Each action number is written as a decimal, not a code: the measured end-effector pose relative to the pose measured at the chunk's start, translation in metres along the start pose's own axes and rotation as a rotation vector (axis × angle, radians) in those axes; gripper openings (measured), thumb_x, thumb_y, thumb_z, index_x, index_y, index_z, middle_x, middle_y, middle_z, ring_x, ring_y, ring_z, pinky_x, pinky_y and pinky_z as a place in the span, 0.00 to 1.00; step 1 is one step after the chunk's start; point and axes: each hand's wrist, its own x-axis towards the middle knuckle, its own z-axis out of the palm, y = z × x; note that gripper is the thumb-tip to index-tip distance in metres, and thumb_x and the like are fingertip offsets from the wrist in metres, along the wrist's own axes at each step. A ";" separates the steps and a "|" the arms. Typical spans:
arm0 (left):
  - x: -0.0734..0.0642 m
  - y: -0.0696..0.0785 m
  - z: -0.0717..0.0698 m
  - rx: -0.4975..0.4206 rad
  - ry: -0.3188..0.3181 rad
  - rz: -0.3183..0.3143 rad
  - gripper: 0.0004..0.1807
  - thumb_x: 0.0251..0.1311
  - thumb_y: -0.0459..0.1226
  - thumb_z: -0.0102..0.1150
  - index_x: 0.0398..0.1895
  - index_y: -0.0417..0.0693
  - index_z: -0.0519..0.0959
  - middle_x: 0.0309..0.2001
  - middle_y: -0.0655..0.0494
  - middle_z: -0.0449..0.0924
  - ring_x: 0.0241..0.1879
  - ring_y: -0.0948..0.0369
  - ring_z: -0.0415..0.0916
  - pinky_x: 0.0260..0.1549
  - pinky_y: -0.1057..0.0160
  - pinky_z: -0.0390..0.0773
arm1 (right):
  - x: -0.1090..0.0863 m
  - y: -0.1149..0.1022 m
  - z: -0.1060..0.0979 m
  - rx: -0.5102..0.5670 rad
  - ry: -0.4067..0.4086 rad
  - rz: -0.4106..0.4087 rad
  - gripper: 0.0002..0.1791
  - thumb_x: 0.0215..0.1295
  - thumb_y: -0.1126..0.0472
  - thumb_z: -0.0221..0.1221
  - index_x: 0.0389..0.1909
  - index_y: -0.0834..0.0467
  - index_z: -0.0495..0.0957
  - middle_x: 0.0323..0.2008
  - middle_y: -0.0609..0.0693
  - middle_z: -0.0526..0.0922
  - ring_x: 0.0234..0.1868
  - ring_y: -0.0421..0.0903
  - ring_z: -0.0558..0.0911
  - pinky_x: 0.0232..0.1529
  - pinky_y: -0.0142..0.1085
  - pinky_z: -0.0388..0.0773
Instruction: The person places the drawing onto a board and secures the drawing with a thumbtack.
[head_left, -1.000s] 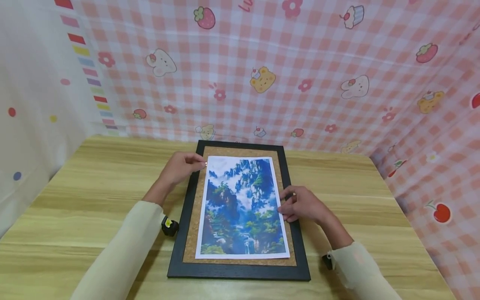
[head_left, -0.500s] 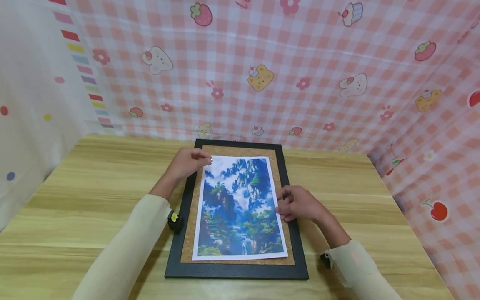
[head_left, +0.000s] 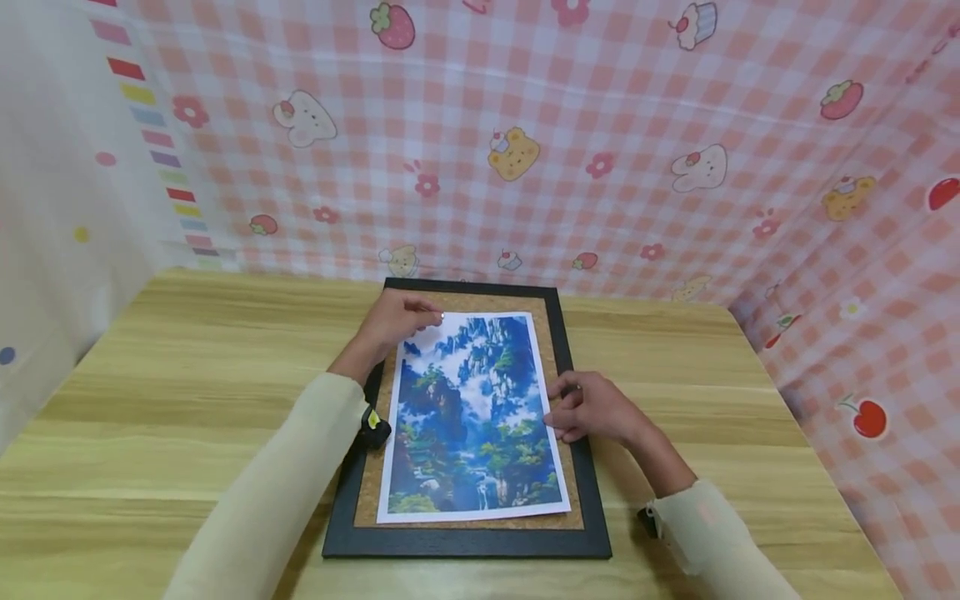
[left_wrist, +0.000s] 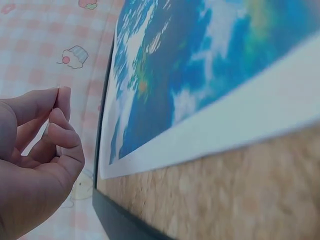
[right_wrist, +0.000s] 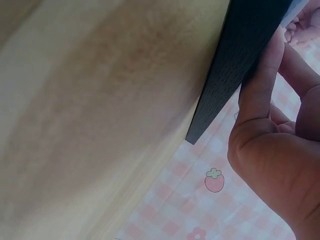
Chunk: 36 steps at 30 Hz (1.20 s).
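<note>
A printed landscape picture (head_left: 476,425) with a white border lies on the cork board (head_left: 525,522) inside a black frame (head_left: 465,543). My left hand (head_left: 397,321) is over the picture's upper left corner. Its thumb and index finger pinch a small pin; in the left wrist view only a thin tip of the pin (left_wrist: 59,87) shows, the rest hidden by the fingers. My right hand (head_left: 588,408) pinches the picture's right edge near mid-height, its wrist over the black frame's right side. The picture's lower right corner curls slightly off the cork.
The frame lies on a wood-grain table (head_left: 187,400). Behind it and along the right side hangs a pink checked cloth (head_left: 450,125) with cartoon prints. Black wrist cameras sit at both cuffs, the left camera (head_left: 375,429) overlapping the frame's left side in the head view.
My left hand has moved right, from beside the picture's upper left edge to over that corner. My right hand stays at the right edge. The head view has shifted a little.
</note>
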 end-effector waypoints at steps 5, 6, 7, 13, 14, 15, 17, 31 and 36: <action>0.008 -0.001 0.005 -0.010 -0.008 -0.025 0.12 0.68 0.38 0.65 0.50 0.43 0.87 0.48 0.48 0.85 0.46 0.51 0.79 0.43 0.56 0.77 | 0.001 0.001 0.000 -0.002 0.002 0.012 0.17 0.67 0.70 0.64 0.52 0.71 0.72 0.30 0.58 0.84 0.28 0.48 0.85 0.34 0.42 0.86; 0.009 -0.001 0.005 -0.012 -0.009 -0.028 0.12 0.68 0.38 0.65 0.50 0.42 0.87 0.48 0.48 0.85 0.46 0.51 0.79 0.43 0.56 0.77 | 0.001 0.002 0.000 -0.004 0.002 0.014 0.17 0.67 0.70 0.64 0.52 0.71 0.72 0.30 0.58 0.84 0.28 0.48 0.85 0.33 0.42 0.86; 0.010 -0.001 0.005 -0.012 -0.011 -0.031 0.12 0.68 0.38 0.65 0.50 0.43 0.87 0.48 0.48 0.85 0.46 0.51 0.79 0.43 0.56 0.77 | 0.001 0.002 0.000 -0.006 0.002 0.016 0.17 0.67 0.70 0.64 0.52 0.71 0.72 0.30 0.58 0.84 0.28 0.48 0.85 0.33 0.42 0.86; 0.017 0.000 0.009 -0.029 -0.012 -0.047 0.12 0.68 0.38 0.65 0.50 0.43 0.87 0.45 0.49 0.86 0.42 0.53 0.77 0.37 0.58 0.76 | 0.004 0.004 -0.001 -0.011 -0.007 0.024 0.16 0.67 0.70 0.64 0.51 0.71 0.72 0.29 0.57 0.84 0.28 0.48 0.85 0.33 0.43 0.86; 0.019 0.001 0.010 -0.026 -0.008 -0.046 0.12 0.68 0.38 0.65 0.49 0.43 0.87 0.44 0.49 0.86 0.41 0.53 0.77 0.36 0.59 0.75 | 0.004 0.004 -0.002 -0.010 -0.008 0.026 0.16 0.67 0.70 0.64 0.51 0.71 0.72 0.29 0.57 0.84 0.28 0.49 0.85 0.33 0.43 0.86; 0.020 0.001 0.012 -0.017 -0.003 -0.047 0.11 0.68 0.38 0.66 0.49 0.44 0.88 0.43 0.49 0.86 0.40 0.54 0.77 0.35 0.60 0.75 | 0.004 0.005 -0.002 -0.011 -0.012 0.025 0.16 0.67 0.70 0.64 0.51 0.71 0.72 0.29 0.57 0.84 0.28 0.49 0.86 0.33 0.43 0.86; 0.024 0.001 0.016 0.000 0.009 -0.051 0.10 0.67 0.38 0.66 0.47 0.44 0.88 0.43 0.49 0.86 0.39 0.56 0.77 0.34 0.63 0.75 | 0.004 0.005 -0.003 -0.012 -0.016 0.024 0.16 0.67 0.70 0.64 0.51 0.70 0.72 0.29 0.57 0.84 0.28 0.49 0.86 0.33 0.43 0.86; 0.037 0.012 0.027 0.009 0.010 -0.147 0.09 0.66 0.38 0.67 0.45 0.46 0.89 0.50 0.50 0.84 0.46 0.54 0.77 0.44 0.58 0.76 | 0.005 0.004 -0.005 -0.010 -0.031 0.006 0.16 0.68 0.70 0.64 0.51 0.71 0.72 0.29 0.56 0.85 0.28 0.50 0.86 0.33 0.43 0.86; 0.040 0.011 0.030 0.024 0.007 -0.181 0.09 0.66 0.39 0.67 0.45 0.47 0.89 0.51 0.49 0.84 0.49 0.52 0.77 0.50 0.53 0.76 | 0.004 0.004 -0.002 0.001 -0.034 0.016 0.16 0.68 0.70 0.64 0.51 0.71 0.72 0.29 0.56 0.85 0.28 0.49 0.86 0.33 0.43 0.86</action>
